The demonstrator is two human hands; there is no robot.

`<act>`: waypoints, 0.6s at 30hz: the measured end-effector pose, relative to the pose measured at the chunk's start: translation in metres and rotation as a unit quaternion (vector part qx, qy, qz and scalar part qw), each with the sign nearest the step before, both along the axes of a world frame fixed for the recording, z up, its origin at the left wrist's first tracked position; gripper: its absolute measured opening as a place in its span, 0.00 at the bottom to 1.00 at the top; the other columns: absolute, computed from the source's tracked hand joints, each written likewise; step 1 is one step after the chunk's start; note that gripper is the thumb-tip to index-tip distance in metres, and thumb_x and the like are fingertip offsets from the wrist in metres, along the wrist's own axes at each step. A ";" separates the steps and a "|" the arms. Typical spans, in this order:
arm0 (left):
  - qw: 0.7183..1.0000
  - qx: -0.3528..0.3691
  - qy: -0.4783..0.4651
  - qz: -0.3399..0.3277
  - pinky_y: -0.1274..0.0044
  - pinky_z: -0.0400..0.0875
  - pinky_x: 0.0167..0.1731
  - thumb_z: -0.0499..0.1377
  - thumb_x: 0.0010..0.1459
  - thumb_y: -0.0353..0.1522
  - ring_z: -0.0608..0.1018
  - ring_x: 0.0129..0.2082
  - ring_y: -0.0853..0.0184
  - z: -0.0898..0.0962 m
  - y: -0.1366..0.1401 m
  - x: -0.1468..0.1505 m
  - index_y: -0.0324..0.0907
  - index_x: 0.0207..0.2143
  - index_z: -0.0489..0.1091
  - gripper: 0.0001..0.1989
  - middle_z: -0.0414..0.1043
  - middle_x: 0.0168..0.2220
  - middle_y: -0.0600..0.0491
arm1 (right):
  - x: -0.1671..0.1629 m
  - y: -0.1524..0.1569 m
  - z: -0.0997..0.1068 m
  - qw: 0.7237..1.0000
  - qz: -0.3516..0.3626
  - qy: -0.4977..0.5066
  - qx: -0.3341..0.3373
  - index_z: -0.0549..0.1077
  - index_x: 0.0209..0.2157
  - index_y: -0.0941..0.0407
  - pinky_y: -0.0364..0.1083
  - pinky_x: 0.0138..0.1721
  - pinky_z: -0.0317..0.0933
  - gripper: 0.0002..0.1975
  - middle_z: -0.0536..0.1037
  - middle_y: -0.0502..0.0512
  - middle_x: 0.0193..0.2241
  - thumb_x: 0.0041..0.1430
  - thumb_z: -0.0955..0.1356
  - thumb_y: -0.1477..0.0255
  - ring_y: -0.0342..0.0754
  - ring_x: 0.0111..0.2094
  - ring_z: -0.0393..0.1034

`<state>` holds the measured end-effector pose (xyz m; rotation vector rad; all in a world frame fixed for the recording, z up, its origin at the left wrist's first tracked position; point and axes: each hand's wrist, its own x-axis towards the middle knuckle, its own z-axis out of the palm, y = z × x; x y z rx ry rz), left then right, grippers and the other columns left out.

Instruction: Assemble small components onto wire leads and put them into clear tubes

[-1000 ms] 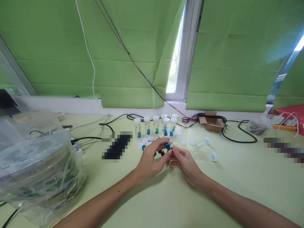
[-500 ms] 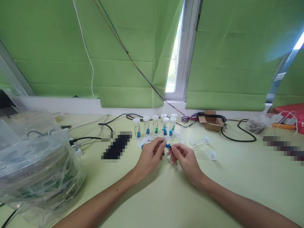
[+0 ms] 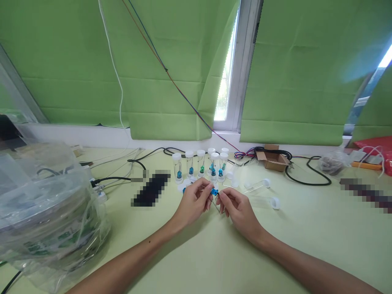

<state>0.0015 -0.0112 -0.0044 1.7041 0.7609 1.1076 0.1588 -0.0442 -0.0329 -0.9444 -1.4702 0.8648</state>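
Note:
Between my two hands is a small blue part [image 3: 214, 191], with a dark bit at its right end. My left hand [image 3: 194, 200] pinches its left side with thumb and forefinger. The fingertips of my right hand [image 3: 239, 206] close on the dark right end. A thin metal rod [image 3: 216, 207] shows below, partly hidden by my fingers; I cannot tell what holds it. Just beyond stand several clear tubes with white caps [image 3: 177, 165], each with a small blue or green piece and thin rods inside. Another blue piece peeks out behind my left hand.
Clear tubes [image 3: 259, 185] with white caps lie on the table [image 3: 214, 261] right of my hands. Behind them are an open cardboard box [image 3: 275, 159] and black cables [image 3: 309, 179]. At left sits a large plastic-wrapped spool [image 3: 55, 220], near a blurred-out dark object [image 3: 151, 190].
The blue part has shifted slightly left and down, turning a little, and more of it shows. My right fingertips have moved slightly left with it. The view has shifted a little.

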 end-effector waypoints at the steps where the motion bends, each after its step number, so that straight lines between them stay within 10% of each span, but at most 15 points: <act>1: 1.000 -0.001 -0.001 -0.004 0.80 0.60 0.18 0.53 0.62 0.44 0.66 0.16 0.74 0.000 0.000 0.000 0.42 0.32 0.64 0.15 0.67 0.22 0.58 | 0.000 0.000 0.000 1.000 0.001 0.000 -0.004 0.72 0.31 0.56 0.44 0.24 0.59 0.18 0.74 0.53 0.26 0.62 0.63 0.55 0.45 0.24 0.66; 18: 0.995 -0.083 -0.034 -0.050 0.81 0.63 0.15 0.55 0.60 0.46 0.70 0.17 0.74 -0.006 0.001 0.004 0.41 0.32 0.63 0.17 0.68 0.24 0.56 | 0.001 0.004 -0.003 0.998 -0.047 -0.007 -0.052 0.69 0.20 0.57 0.43 0.18 0.56 0.29 0.70 0.51 0.15 0.60 0.60 0.47 0.42 0.15 0.62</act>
